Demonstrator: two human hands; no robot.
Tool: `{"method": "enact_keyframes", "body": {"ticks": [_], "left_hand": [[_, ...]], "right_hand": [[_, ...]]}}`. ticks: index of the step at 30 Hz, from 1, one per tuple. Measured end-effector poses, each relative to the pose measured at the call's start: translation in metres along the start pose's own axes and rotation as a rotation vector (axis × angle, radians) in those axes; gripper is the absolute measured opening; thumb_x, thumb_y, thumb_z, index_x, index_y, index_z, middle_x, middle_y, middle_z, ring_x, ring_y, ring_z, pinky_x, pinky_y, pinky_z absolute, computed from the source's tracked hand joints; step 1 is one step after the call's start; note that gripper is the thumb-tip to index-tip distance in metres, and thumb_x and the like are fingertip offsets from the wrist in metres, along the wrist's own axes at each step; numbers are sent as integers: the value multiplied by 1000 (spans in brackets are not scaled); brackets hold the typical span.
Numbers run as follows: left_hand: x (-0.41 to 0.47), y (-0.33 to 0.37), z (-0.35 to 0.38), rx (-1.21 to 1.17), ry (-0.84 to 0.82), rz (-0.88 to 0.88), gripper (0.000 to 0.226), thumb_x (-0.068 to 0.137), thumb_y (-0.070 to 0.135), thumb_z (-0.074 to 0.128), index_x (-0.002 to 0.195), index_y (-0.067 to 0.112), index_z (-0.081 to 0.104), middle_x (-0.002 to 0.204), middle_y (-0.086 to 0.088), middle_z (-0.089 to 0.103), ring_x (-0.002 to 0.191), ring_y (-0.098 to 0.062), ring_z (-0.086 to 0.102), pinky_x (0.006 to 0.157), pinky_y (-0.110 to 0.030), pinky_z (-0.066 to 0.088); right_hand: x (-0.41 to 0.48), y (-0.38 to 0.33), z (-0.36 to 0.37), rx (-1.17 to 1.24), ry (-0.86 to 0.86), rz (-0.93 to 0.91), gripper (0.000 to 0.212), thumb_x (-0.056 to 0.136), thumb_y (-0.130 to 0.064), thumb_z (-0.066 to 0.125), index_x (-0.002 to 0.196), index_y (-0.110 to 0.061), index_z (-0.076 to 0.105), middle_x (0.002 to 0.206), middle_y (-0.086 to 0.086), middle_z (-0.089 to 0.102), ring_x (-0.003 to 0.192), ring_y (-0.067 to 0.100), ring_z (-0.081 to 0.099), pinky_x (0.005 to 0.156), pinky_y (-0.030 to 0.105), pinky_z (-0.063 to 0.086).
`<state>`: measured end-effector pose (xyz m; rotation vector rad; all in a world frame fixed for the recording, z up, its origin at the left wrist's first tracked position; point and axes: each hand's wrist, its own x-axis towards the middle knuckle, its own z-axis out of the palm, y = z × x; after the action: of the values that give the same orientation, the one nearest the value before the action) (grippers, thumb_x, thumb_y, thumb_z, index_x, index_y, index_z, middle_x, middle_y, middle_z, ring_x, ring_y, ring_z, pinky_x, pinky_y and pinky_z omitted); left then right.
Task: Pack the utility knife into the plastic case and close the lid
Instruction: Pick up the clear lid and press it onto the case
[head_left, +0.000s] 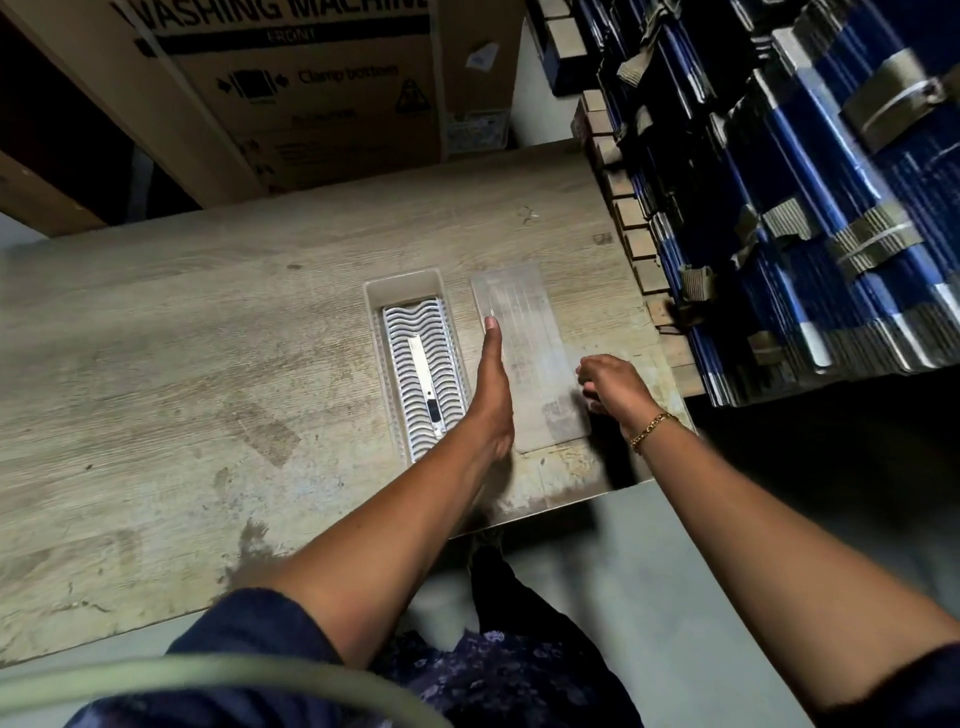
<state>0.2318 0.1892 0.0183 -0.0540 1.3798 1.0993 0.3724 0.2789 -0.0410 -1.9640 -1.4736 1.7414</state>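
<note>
A silver utility knife (425, 373) with wavy ribbing lies lengthwise inside the clear plastic case (375, 306) on the wooden table. The clear lid (530, 338) lies flat on the table just right of the case, separate from it. My left hand (492, 384) is stretched out flat between case and lid, its fingertips resting on the lid's left edge. My right hand (610, 384), with a gold bracelet at the wrist, hovers with curled fingers at the lid's right edge near its front corner; whether it touches the lid is unclear.
The table (182, 338) ends just right of the lid and near my body. Stacks of blue flattened cartons (779, 208) crowd the right side. A large washing-machine cardboard box (311, 93) stands behind the table.
</note>
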Motion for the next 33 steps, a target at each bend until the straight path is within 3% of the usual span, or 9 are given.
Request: {"method": "enact_keyframes", "body": {"ticks": [7, 10, 13, 20, 23, 25, 27, 30, 33], "left_hand": [[22, 11, -1, -23, 25, -40, 110, 70, 97, 28, 158, 31, 21, 158, 2, 34, 147, -27, 32, 114, -44, 26], [58, -11, -10, -24, 30, -61, 136, 39, 108, 38, 155, 38, 26, 164, -3, 29, 148, -27, 32, 119, -57, 21], [69, -20, -13, -23, 32, -89, 144, 34, 108, 40, 156, 34, 26, 164, -5, 30, 147, -28, 34, 119, -57, 22], [136, -55, -30, -1, 75, -186, 141, 23, 109, 43, 148, 45, 38, 165, -3, 28, 149, -33, 29, 111, -70, 16], [62, -8, -18, 16, 34, -212, 141, 36, 109, 37, 153, 30, 36, 160, -7, 37, 144, -34, 36, 112, -67, 19], [14, 19, -5, 27, 5, -187, 118, 65, 100, 28, 149, 18, 42, 149, -8, 50, 135, -30, 47, 111, -55, 31], [3, 28, -2, 28, -12, -163, 105, 78, 90, 25, 153, 18, 36, 152, -4, 46, 139, -28, 42, 117, -54, 25], [-1, 38, -2, 35, -45, -86, 93, 82, 85, 30, 152, 24, 39, 153, -2, 47, 141, -25, 41, 120, -54, 22], [-2, 47, -9, 91, -25, 8, 90, 72, 82, 51, 145, 29, 50, 152, 1, 49, 136, -23, 48, 114, -48, 34]], "right_hand": [[21, -8, 2, -43, -41, -14, 11, 87, -23, 58, 90, -21, 68, 92, 0, 65, 88, 21, 60, 81, 36, 49], [26, -9, 6, -51, -58, -10, 14, 91, -24, 58, 100, -21, 68, 109, 2, 68, 105, 22, 63, 94, 38, 51], [26, -9, 8, -60, -62, -8, 20, 92, -26, 59, 108, -21, 68, 124, 5, 67, 115, 24, 61, 106, 45, 48], [27, -13, 7, -70, -63, 3, 18, 92, -24, 57, 106, -23, 68, 121, 3, 67, 110, 22, 61, 102, 43, 49], [26, -15, 3, -49, -43, 0, 17, 92, -21, 57, 103, -22, 70, 108, 6, 69, 91, 18, 61, 86, 37, 50], [20, -21, -2, -34, -18, -12, 22, 95, -20, 55, 109, -18, 70, 109, 4, 70, 95, 19, 63, 85, 36, 52], [10, -31, -10, -8, 8, -30, 23, 97, -17, 51, 112, -16, 69, 105, 0, 68, 91, 17, 62, 72, 32, 51], [-6, -49, -18, 52, 38, -58, 26, 97, -11, 48, 111, -15, 69, 98, -2, 66, 79, 14, 59, 61, 28, 44], [-19, -65, -16, 90, 48, -83, 24, 95, -10, 50, 105, -17, 70, 94, -2, 67, 77, 13, 60, 64, 27, 48]]}}
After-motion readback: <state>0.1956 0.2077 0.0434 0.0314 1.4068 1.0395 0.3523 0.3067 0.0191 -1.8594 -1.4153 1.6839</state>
